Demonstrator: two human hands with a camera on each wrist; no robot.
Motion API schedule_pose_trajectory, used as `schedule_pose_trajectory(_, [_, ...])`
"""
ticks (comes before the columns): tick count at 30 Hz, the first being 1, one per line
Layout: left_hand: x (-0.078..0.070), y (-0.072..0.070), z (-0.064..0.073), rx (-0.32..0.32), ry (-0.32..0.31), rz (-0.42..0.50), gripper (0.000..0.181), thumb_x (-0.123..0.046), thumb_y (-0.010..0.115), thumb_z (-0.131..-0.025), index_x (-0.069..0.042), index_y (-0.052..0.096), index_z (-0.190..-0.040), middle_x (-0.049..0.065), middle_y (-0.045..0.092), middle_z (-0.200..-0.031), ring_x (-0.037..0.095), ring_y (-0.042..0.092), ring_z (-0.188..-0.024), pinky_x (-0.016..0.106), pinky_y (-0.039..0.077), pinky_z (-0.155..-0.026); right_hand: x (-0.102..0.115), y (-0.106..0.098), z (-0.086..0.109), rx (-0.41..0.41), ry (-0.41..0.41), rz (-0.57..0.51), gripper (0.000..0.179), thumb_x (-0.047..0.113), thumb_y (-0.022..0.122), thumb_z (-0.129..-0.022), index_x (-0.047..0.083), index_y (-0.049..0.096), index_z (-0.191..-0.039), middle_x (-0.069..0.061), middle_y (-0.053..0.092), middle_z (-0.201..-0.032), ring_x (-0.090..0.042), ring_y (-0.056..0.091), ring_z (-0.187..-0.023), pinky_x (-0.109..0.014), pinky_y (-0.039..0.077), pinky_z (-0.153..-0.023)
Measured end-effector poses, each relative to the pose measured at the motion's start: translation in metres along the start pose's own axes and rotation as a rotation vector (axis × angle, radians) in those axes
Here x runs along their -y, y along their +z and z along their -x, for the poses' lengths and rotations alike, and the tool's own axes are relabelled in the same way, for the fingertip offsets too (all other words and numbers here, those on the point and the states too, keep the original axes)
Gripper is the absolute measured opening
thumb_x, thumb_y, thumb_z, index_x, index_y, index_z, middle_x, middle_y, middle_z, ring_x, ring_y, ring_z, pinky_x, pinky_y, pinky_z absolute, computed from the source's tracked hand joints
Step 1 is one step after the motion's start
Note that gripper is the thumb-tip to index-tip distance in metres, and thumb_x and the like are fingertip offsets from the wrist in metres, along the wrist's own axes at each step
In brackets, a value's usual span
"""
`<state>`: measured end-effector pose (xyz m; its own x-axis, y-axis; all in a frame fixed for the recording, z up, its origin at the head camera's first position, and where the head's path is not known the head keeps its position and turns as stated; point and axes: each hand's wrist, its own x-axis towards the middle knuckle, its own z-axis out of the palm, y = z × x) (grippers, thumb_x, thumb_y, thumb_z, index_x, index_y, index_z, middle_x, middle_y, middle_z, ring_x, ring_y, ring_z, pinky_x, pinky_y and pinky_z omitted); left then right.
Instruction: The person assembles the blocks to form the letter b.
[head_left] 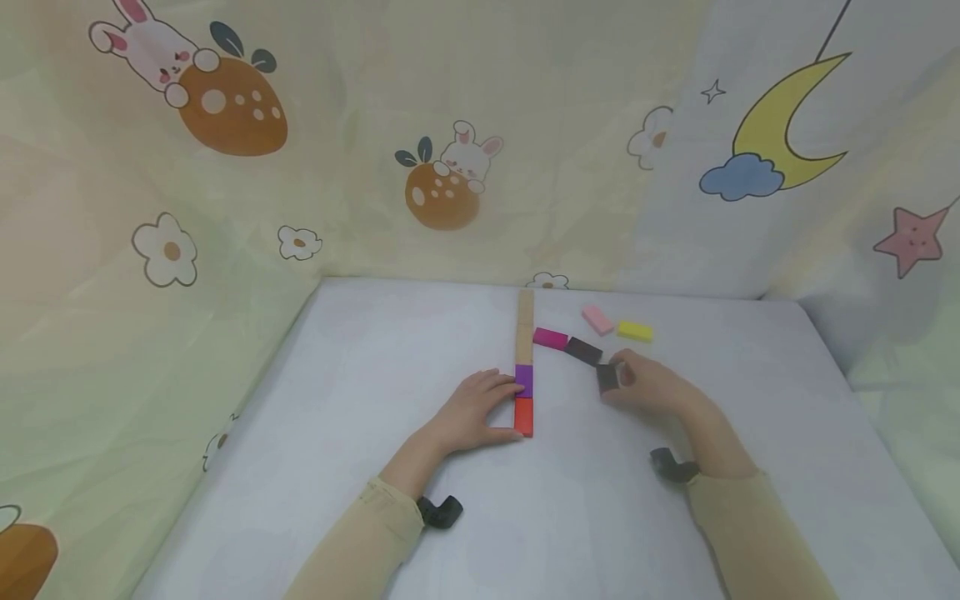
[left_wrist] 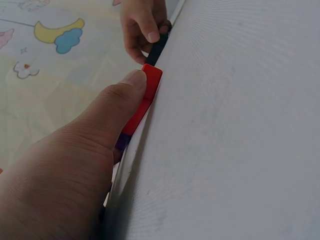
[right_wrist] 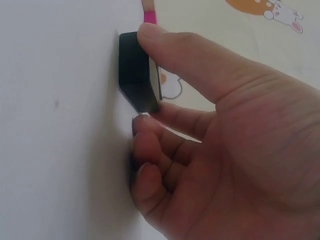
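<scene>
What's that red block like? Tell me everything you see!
The red block is bright, plain and oblong with straight edges, perhaps painted wood. It lies flat on the white tabletop at the block row's near end, against the purple block. The left hand touches it with its thumb.

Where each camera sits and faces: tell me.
Head: on the head, facing forward and down at the table; left hand, right hand and sleeves show.
Left wrist: on that wrist, facing the red block; both hands show.
Right wrist: on that wrist, facing the held black block; the right hand shows.
Head and left wrist share the red block.
</scene>
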<state>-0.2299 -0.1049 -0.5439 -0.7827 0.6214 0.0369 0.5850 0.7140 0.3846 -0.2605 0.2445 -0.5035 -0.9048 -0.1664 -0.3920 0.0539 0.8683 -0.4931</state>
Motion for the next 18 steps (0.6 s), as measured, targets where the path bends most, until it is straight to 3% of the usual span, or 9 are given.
schedule_pose_trajectory(10, [-0.0017,-0.0009,-0.0004,0.004,0.001,0.002,0.076,-0.067,0.064,-0.083,-0.034,0.042,-0.148,-0.007,0.041,-0.155,0.021,0.028,-0.149,0.046,0.025,-0.124,-0.0082,-0.0047,0.0033,-0.008,-0.081,0.005,0.066,0.044,0.073,-0.086,0.021,0.045,-0.142,-0.016,0.060,-0.130,-0.034,0.054,-0.120,-0.059,0.046,-0.101])
schedule_pose_trajectory(18, [-0.0008,-0.0013,-0.0006,-0.010,0.015,-0.004,0.076,-0.066,0.065,-0.083,-0.032,0.044,-0.147,-0.005,0.043,-0.154,0.023,0.030,-0.148,0.046,0.025,-0.124,-0.0071,-0.0060,0.0033,-0.016,-0.085,-0.005,0.068,0.045,0.073,-0.085,0.019,0.045,-0.142,-0.014,0.061,-0.120,-0.030,0.056,-0.108,-0.053,0.050,-0.093])
